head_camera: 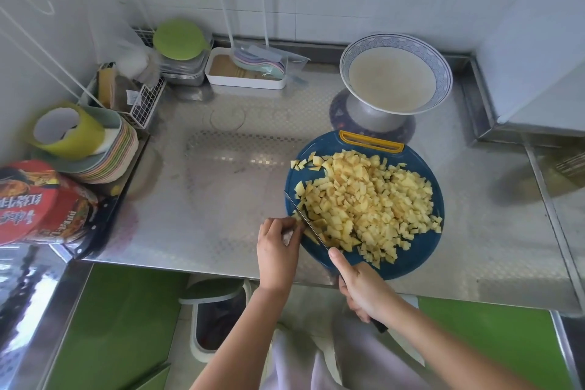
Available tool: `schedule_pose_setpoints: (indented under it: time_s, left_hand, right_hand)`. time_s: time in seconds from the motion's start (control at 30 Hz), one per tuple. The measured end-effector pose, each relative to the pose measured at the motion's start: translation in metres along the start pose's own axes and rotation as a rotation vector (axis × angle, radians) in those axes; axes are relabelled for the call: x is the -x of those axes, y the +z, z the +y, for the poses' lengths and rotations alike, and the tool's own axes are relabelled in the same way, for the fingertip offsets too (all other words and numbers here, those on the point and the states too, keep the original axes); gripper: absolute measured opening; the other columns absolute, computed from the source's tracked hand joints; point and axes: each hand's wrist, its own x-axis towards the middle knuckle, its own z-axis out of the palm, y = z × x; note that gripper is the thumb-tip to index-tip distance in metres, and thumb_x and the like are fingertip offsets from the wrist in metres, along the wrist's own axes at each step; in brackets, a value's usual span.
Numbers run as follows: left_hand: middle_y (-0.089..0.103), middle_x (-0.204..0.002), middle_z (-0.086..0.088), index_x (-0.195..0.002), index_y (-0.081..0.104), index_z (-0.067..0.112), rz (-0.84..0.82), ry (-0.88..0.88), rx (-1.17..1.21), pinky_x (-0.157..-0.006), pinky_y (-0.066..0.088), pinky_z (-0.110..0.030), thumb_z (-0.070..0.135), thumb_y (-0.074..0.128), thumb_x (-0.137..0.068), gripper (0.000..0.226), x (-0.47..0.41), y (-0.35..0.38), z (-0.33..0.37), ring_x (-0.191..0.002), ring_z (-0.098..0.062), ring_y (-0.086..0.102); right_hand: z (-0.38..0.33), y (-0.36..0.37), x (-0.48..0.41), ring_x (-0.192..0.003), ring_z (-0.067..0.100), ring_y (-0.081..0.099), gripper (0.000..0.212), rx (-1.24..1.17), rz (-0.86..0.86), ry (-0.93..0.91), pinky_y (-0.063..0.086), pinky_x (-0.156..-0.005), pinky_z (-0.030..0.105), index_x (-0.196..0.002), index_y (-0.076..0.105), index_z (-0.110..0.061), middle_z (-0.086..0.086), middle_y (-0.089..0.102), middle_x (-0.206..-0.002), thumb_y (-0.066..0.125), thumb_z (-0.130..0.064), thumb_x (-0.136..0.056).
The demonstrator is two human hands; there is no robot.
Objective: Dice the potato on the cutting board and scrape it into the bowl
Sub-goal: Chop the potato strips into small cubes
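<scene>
dicing last potato sliver (297,216) — right hand (364,291) grips knife (308,224), left hand (278,245) pinches sliver beside blade; a slip could nick fingertips (292,225)

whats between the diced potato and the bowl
Head view: past the potato, a strip of blue board, its yellow handle, then the dark mat under the bowl. Nothing else.

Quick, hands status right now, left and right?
Left hand: fingers curled against potato beside the blade; grip cannot be told.
Right hand: closed round the knife handle.
</scene>
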Motion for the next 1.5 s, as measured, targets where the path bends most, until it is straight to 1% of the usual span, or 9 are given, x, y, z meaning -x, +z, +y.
schedule_pose_setpoints:
  time_s: [0.37,0.63,0.8,0.87,0.97,1.1,1.17,1.3,1.5]
  left_hand:
    - [0.062,-0.093,0.001,-0.091,0.069,0.008,-0.012,0.027,0.0,-0.076,0.051,-0.024,0.014,0.072,-0.083,0.011,0.0,-0.001,-0.003,-0.087,-0.014,0.059]
    - [0.056,-0.1,0.0,-0.093,0.065,0.005,0.021,-0.01,0.035,-0.077,0.045,-0.009,0.01,0.072,-0.083,0.013,0.004,-0.001,0.007,-0.086,-0.008,0.056]
    - [0.05,-0.107,0.003,-0.101,0.061,0.007,0.004,-0.067,0.082,-0.086,0.052,-0.027,0.003,0.069,-0.084,0.02,0.009,0.002,0.014,-0.094,-0.001,0.054]
    - [0.047,-0.115,0.005,-0.11,0.058,0.009,0.019,-0.088,0.097,-0.092,0.052,-0.029,0.003,0.063,-0.088,0.023,0.01,-0.002,0.017,-0.1,-0.004,0.055]
    - [0.036,-0.134,0.003,-0.132,0.049,0.015,0.04,0.022,0.001,-0.103,0.039,-0.019,-0.005,0.055,-0.09,0.047,0.01,-0.009,0.025,-0.121,-0.012,0.044]
    - [0.017,-0.152,-0.005,-0.144,0.032,0.027,-0.064,0.426,-0.298,-0.105,0.029,-0.064,-0.011,0.061,-0.071,0.087,0.007,-0.011,0.054,-0.141,-0.035,0.014]
    - [0.017,-0.154,-0.015,-0.149,0.025,0.032,-0.152,0.579,-0.46,-0.105,0.027,-0.066,-0.005,0.066,-0.063,0.102,0.011,-0.006,0.067,-0.141,-0.044,0.012]
    - [0.021,-0.154,-0.017,-0.148,0.026,0.039,-0.271,0.685,-0.63,-0.108,0.018,-0.062,0.006,0.068,-0.06,0.103,0.017,0.002,0.072,-0.141,-0.047,0.013]
    - [0.018,-0.155,-0.02,-0.149,0.022,0.035,-0.313,0.556,-0.632,-0.109,0.013,-0.059,0.005,0.066,-0.065,0.1,-0.005,-0.001,0.06,-0.142,-0.043,0.006]
  right_hand:
    - [-0.011,0.01,-0.013,-0.033,0.013,0.024,0.067,-0.016,0.028,-0.024,0.021,-0.041,0.022,-0.055,0.026,-0.016,-0.007,0.023,-0.038,0.036,-0.071,-0.091]
    - [-0.012,-0.018,-0.003,-0.035,0.015,0.03,0.07,-0.189,-0.2,0.019,0.03,-0.039,0.023,-0.055,0.039,-0.015,0.003,0.031,-0.047,0.038,-0.08,-0.081]
    - [-0.028,-0.043,0.006,-0.036,0.016,0.026,0.069,-0.348,-0.234,-0.063,0.028,-0.039,0.024,-0.055,0.037,-0.014,0.004,0.027,-0.048,0.038,-0.077,-0.083]
    - [-0.036,-0.057,0.01,-0.035,0.016,0.028,0.07,-0.242,-0.183,-0.121,0.031,-0.04,0.024,-0.053,0.039,-0.014,0.004,0.03,-0.046,0.036,-0.078,-0.082]
    - [-0.049,-0.073,0.016,-0.033,0.013,0.03,0.071,0.265,0.01,-0.265,0.038,-0.048,0.027,-0.051,0.035,-0.018,-0.001,0.031,-0.043,0.026,-0.081,-0.081]
    - [-0.058,-0.08,0.02,-0.044,0.014,0.039,0.067,0.832,0.226,-0.314,0.035,-0.05,0.029,-0.061,0.043,-0.017,-0.003,0.038,-0.052,0.026,-0.075,-0.092]
    - [-0.061,-0.08,0.025,-0.057,0.017,0.052,0.068,1.031,0.287,-0.347,0.04,-0.054,0.027,-0.073,0.054,-0.014,-0.001,0.051,-0.063,0.026,-0.073,-0.093]
    - [-0.066,-0.084,0.039,-0.081,0.024,0.065,0.067,1.258,0.348,-0.431,0.041,-0.062,0.028,-0.104,0.064,-0.013,0.003,0.062,-0.084,0.029,-0.069,-0.096]
    - [-0.064,-0.106,0.044,-0.064,0.019,0.049,0.061,1.356,0.415,-0.465,0.033,-0.051,0.025,-0.073,0.046,-0.014,-0.002,0.043,-0.065,0.031,-0.069,-0.096]
